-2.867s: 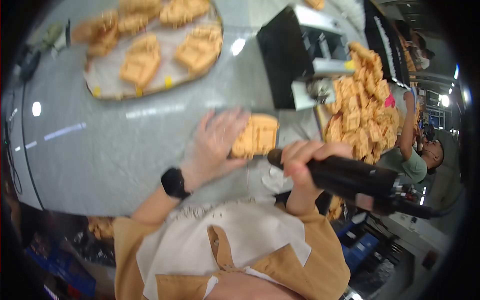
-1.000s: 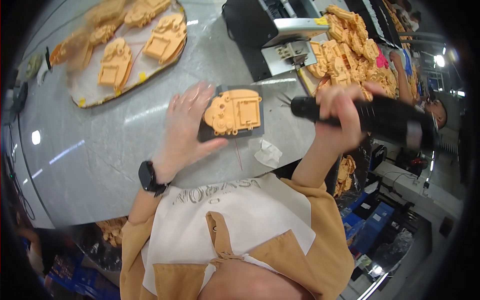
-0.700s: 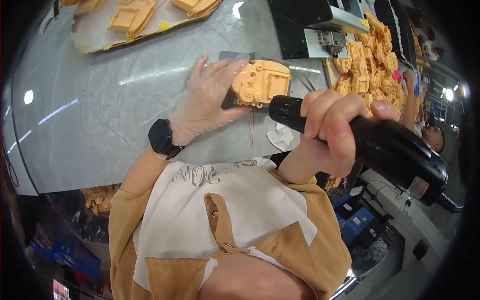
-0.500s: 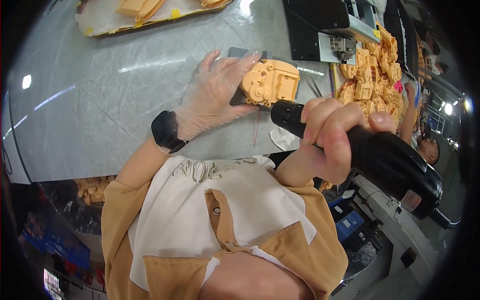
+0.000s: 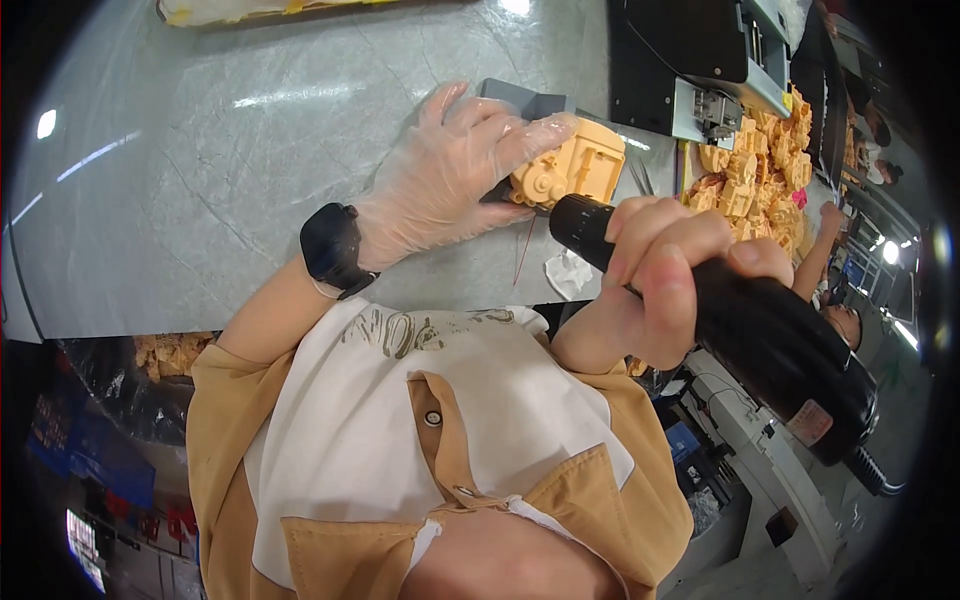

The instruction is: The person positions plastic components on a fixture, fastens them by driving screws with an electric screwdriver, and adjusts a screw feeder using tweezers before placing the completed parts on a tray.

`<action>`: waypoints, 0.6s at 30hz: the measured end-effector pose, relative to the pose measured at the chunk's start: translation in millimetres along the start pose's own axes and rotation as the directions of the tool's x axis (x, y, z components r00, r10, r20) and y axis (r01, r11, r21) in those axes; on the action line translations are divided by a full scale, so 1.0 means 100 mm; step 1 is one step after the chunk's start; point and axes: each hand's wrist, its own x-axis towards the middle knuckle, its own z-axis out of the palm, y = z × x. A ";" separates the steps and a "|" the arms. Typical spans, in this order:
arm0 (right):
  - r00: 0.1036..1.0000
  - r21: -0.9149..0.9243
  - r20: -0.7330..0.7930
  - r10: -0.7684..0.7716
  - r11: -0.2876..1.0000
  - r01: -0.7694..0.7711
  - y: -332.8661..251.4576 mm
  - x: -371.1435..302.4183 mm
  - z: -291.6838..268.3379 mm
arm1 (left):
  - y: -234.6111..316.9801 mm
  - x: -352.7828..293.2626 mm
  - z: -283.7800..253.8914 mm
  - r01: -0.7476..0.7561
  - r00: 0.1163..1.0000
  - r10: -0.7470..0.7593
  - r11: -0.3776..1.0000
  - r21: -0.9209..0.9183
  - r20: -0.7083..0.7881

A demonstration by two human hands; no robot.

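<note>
My left hand (image 5: 455, 165), in a clear plastic glove, grips a yellow-orange plastic housing (image 5: 597, 160) by its left side. One finger lies across the housing's top and hides part of its face. Under and behind the housing sits a grey block-like fixture (image 5: 525, 98). My right hand (image 5: 670, 265), bare, is wrapped round a black electric screwdriver (image 5: 785, 345). The driver's nose points left at the housing's lower edge; its bit and the contact point are hidden. A thin red wire (image 5: 524, 250) hangs below the housing.
A crumpled white tissue (image 5: 568, 272) lies near the table's front edge. Many similar housings (image 5: 765, 180) are heaped at the right, beside tweezers (image 5: 641, 178) and a black machine with a metal bracket (image 5: 717, 113). A tray rim (image 5: 270, 15) shows at the far left. Another person's arm (image 5: 820, 250) is at far right.
My left hand's fingers have come further over the housing, covering more of its left face. The view has shifted a little, so the far tray shows less. The screwdriver stays at the housing's lower edge.
</note>
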 end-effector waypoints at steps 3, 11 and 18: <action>0.998 0.167 -0.052 -0.020 0.986 0.029 0.03 0.00 0.04 | 0.00 0.00 0.00 0.005 1.000 -0.005 1.000 0.006 0.003; 0.996 0.069 0.072 -0.045 0.997 0.040 0.05 0.02 0.00 | -0.03 0.05 0.00 -0.034 0.999 0.034 0.999 0.000 -0.012; 0.975 0.104 -0.118 -0.188 0.974 0.200 -0.17 0.06 -0.27 | 0.00 0.07 -0.02 -0.025 0.999 0.025 1.000 0.007 0.039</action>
